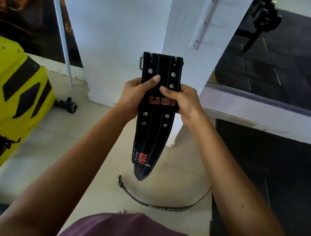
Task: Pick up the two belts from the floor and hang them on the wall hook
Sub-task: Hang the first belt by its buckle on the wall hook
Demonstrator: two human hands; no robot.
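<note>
A wide black weightlifting belt [151, 138] with red lettering, rivets and a metal buckle at its top hangs upright in front of a white pillar. My left hand [133, 95] grips its left edge and my right hand [182, 101] grips its right edge, both thumbs on the front. Its pointed tail hangs down above the floor. A second, narrow dark belt [158, 201] with white lettering lies curved on the tiled floor below, its buckle to the left. A white hook rail [204, 20] with small pegs is fixed to the pillar, above and right of the held belt.
A yellow-green machine casing [0, 107] stands at the left. Behind it a framed poster [25, 1] leans on the wall. A mirror [295, 59] fills the upper right, and dark rubber flooring [284, 182] lies to the right of the tiles.
</note>
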